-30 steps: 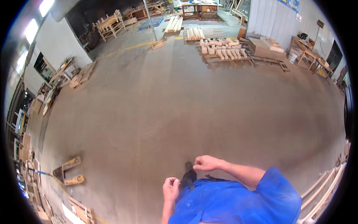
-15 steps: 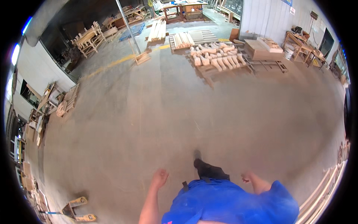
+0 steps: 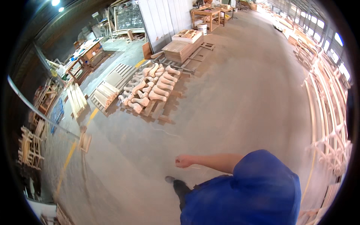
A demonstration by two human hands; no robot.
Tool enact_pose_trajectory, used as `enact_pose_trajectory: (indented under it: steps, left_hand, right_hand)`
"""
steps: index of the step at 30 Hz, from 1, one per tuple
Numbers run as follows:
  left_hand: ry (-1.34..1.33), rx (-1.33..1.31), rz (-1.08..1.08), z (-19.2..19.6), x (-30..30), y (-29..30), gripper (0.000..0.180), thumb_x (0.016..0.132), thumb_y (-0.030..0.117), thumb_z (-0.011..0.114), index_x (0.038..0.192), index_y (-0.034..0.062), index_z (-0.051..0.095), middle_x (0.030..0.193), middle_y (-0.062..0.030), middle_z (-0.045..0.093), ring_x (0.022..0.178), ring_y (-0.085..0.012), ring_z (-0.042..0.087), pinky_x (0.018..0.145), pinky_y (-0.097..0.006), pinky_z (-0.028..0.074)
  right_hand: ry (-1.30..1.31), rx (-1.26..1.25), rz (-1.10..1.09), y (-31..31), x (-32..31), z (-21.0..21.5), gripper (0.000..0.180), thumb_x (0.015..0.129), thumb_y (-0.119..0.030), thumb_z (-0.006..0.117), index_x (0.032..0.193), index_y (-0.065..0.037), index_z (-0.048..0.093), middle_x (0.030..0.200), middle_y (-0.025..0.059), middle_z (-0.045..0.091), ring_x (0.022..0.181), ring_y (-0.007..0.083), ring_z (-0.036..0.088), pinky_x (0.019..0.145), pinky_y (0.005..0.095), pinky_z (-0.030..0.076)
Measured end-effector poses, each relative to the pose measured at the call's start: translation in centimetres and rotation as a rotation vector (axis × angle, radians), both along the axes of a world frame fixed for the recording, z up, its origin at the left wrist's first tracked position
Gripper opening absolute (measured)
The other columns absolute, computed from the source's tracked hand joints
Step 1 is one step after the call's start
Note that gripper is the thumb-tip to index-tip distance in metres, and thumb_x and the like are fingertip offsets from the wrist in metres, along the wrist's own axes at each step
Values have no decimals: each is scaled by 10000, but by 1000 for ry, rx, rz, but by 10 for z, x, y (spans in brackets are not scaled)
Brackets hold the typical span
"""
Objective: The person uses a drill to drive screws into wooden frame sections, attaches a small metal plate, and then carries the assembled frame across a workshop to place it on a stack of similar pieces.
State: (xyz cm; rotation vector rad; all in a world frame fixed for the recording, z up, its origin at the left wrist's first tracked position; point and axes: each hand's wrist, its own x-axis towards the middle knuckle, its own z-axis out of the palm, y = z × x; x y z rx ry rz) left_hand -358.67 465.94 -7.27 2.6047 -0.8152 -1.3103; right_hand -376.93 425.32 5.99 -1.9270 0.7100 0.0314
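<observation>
Well, the right hand [image 3: 183, 161] has its fingers curled in; the left hand's fingers I can't tell, being out of sight. Curved wooden legs [image 3: 160, 91] cover a pallet [image 3: 159, 109] toward eleven o'clock from the right hand, well apart.

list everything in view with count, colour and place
Curved wooden pieces: many, pale, left of centre
Pallets: at least two, grey-brown, upper left
Long wooden strips: several, pale, floor at left
Board stack: one, brown, upper centre
Workbenches: at least two, tan, upper centre
Bucket: one, white, beside one workbench
Pole: one, grey, left
Wooden frames: several, pale, right
Shirt: one, blue, bottom
Shoe: one, dark, lower centre
Right grip: one, bare, lower centre
Left grip: out of view
</observation>
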Motion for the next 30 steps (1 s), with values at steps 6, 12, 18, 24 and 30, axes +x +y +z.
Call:
enact_pose_trajectory:
  steps: [6, 12, 18, 24, 30]
  left_hand:
    - [-323, -2, -800, 3, 220, -115, 312, 962, 303, 486, 952, 60, 681, 920, -104, 683, 858, -259, 657, 774, -471, 528]
    - [251, -558, 580, 62, 479, -272, 166, 910, 147, 583, 824, 9, 616, 756, -62, 625, 676, -155, 591, 601, -320, 492]
    - [20, -551, 711, 51, 634, -359, 283, 898, 268, 588, 856, -2, 663, 705, -59, 658, 629, -154, 616, 583, -314, 497]
    - [314, -241, 532, 21, 692, -306, 246, 891, 237, 595, 807, 27, 692, 691, -88, 650, 588, -176, 601, 538, -345, 501]
    - [423, -153, 1065, 64, 805, -396, 181, 858, 168, 623, 848, 20, 727, 760, -128, 680, 694, -216, 648, 638, -389, 527]
  right_hand:
    - [533, -162, 80, -79, 48, -117, 347, 828, -295, 561, 732, 13, 692, 787, 240, 677, 731, 380, 650, 687, 486, 511]
    - [611, 339, -286, -139, 91, -146, 367, 904, -272, 561, 604, -63, 586, 564, 86, 578, 480, 207, 566, 441, 375, 447]
    - [905, 351, -417, -230, 278, -103, 424, 951, -322, 555, 695, -7, 675, 637, 131, 650, 566, 224, 630, 514, 393, 541]
    - [624, 104, 3, -414, 615, -76, 324, 799, -284, 529, 617, -58, 674, 595, 123, 655, 525, 263, 635, 549, 396, 506]
    - [85, 106, -240, -601, 924, 0, 280, 890, -264, 570, 760, -34, 660, 638, 42, 642, 584, 140, 616, 564, 305, 490]
